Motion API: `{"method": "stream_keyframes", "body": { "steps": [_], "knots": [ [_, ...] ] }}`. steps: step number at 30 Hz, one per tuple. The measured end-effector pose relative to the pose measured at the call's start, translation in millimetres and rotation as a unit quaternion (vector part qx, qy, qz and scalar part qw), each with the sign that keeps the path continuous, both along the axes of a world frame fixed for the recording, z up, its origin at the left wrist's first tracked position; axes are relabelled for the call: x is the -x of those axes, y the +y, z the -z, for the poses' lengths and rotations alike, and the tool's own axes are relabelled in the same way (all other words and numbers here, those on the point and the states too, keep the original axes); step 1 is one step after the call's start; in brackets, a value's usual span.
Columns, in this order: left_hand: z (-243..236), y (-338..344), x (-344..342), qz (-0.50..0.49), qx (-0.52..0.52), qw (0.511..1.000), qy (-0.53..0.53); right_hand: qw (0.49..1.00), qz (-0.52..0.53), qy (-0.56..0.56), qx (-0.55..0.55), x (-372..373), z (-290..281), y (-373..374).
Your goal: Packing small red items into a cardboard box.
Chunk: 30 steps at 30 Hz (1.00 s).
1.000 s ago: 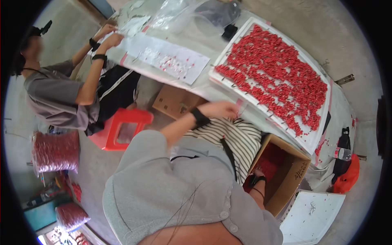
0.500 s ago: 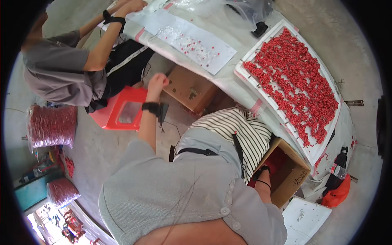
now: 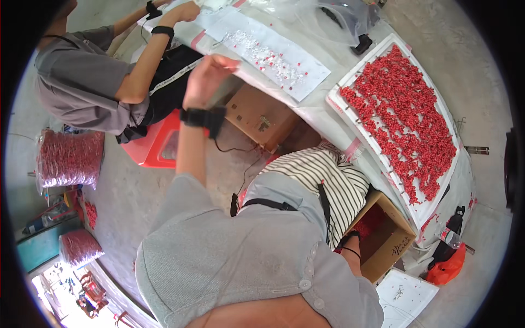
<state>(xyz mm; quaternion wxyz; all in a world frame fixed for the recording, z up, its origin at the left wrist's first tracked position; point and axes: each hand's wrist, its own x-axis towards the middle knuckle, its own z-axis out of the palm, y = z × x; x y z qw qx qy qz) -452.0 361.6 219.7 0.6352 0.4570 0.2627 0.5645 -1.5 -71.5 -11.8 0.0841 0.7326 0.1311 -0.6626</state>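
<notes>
My left hand point(image 3: 208, 79) is raised at the near edge of the table, its fingers pinched together. Whatever they hold, if anything, is too small to make out. A white sheet point(image 3: 311, 90) on the table beyond it carries clear bits and scattered red beads or berries. My right arm reaches down into an open cardboard box point(image 3: 402, 249) at my right side. The right hand point(image 3: 351, 238) is mostly hidden there, near something red inside. Above that box, a white tray point(image 3: 420, 213) on the table bears many red berry-like clusters point(image 3: 399, 120).
A co-worker point(image 3: 82, 82) works at the table's far left, beside a red plastic stool point(image 3: 145, 150). Another cardboard box point(image 3: 257, 112) stands under the table. Wrapped red bundles point(image 3: 68, 158) are on the left; a bottle point(image 3: 451, 238) and an orange bag point(image 3: 445, 268) lie at right.
My left hand has risen toward the table edge, its fingers still pinched. The right arm stays at the box. The view has shifted slightly.
</notes>
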Motion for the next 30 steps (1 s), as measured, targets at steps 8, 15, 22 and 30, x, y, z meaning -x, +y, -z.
{"method": "stream_keyframes", "body": {
  "steps": [8,15,22,30],
  "knots": [
    [79.2,137.4,66.4,-0.259,-0.001,0.697,0.668,1.0,-0.007,0.025,-0.009,-10.6,-1.8,27.8],
    [103.0,180.6,63.8,-0.168,-0.026,0.576,0.8,1.0,0.005,-0.022,0.021,-14.1,1.6,-2.8],
    [70.3,145.8,52.1,-0.164,0.041,0.814,0.555,0.989,0.097,-0.11,-0.026,-19.0,53.6,-43.4],
    [-99.4,19.6,-179.6,0.202,-0.132,0.963,0.116,0.829,-0.231,-0.159,-0.484,-27.9,160.0,-77.5]
  ]
}}
